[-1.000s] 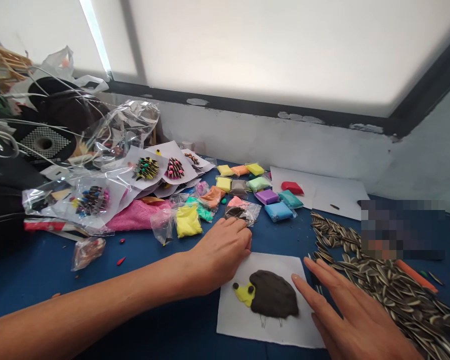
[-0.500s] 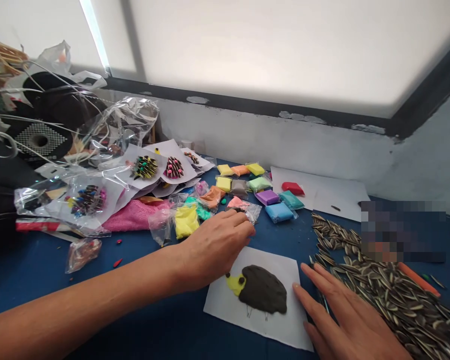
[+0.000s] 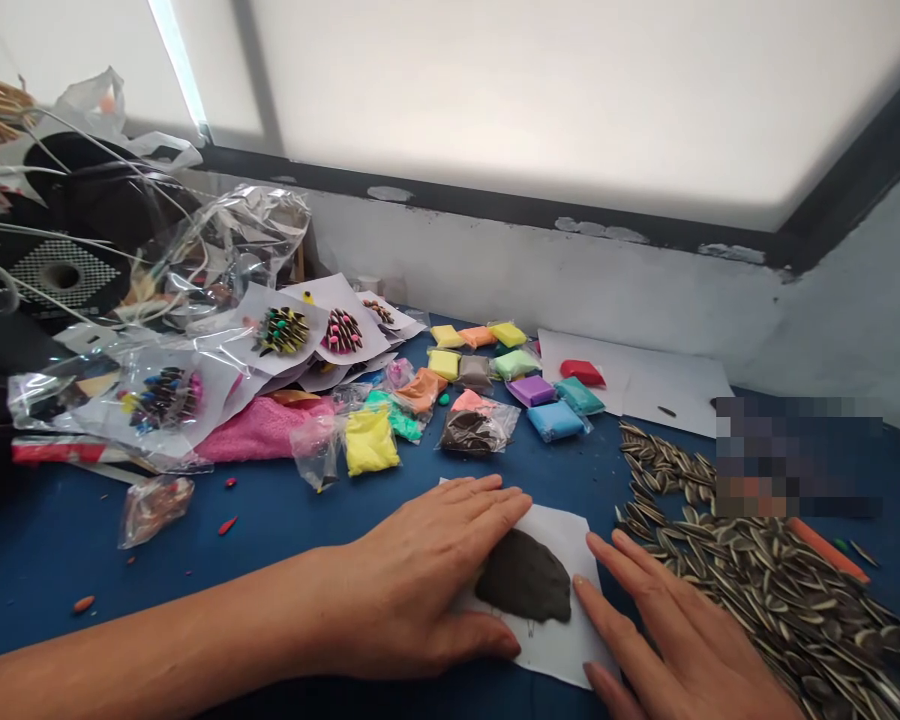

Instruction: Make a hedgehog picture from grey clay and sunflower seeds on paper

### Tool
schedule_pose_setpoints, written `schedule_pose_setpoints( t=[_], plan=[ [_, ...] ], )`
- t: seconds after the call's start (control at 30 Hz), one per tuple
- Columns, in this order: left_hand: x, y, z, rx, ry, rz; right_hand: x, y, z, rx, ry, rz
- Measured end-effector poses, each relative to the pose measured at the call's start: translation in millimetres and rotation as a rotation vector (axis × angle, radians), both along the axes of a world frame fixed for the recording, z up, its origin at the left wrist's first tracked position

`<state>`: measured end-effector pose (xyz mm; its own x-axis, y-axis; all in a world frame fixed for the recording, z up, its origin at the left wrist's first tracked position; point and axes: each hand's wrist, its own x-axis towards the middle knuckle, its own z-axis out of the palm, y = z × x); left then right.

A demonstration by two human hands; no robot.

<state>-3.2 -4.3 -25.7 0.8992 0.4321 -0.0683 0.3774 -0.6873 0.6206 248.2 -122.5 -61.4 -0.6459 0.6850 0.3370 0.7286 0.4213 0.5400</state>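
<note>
A white paper card (image 3: 562, 650) lies on the blue table, bearing a flattened dark clay body (image 3: 529, 578) with pencilled legs below it. My left hand (image 3: 439, 575) rests over the card's left part with its fingers stretched out, hiding the yellow clay head. At the card's right edge my right hand (image 3: 664, 630) is spread, fingertips on or beside the paper. Just to its right spreads a heap of striped sunflower seeds (image 3: 787, 600). Neither hand grips anything that I can see.
Behind the card sit an opened packet of dark clay (image 3: 469, 430), a yellow clay packet (image 3: 371, 440) and several other coloured packets. Finished seed-covered clay pieces (image 3: 285, 330) on paper lie back left. An orange stick (image 3: 829, 550) lies by the seeds.
My left hand has come down from above the card's far edge onto its left part, covering the yellow head. The dark clay packet is now uncovered. My right hand has barely moved.
</note>
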Motion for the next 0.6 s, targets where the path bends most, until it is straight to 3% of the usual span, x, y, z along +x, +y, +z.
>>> schedule_pose_setpoints(
  t=[0.6],
  plan=[
    [-1.5,1.6,-1.4,0.023,-0.054,-0.042,-7.8,-1.2,4.5,0.008,0.02,-0.021]
  ],
)
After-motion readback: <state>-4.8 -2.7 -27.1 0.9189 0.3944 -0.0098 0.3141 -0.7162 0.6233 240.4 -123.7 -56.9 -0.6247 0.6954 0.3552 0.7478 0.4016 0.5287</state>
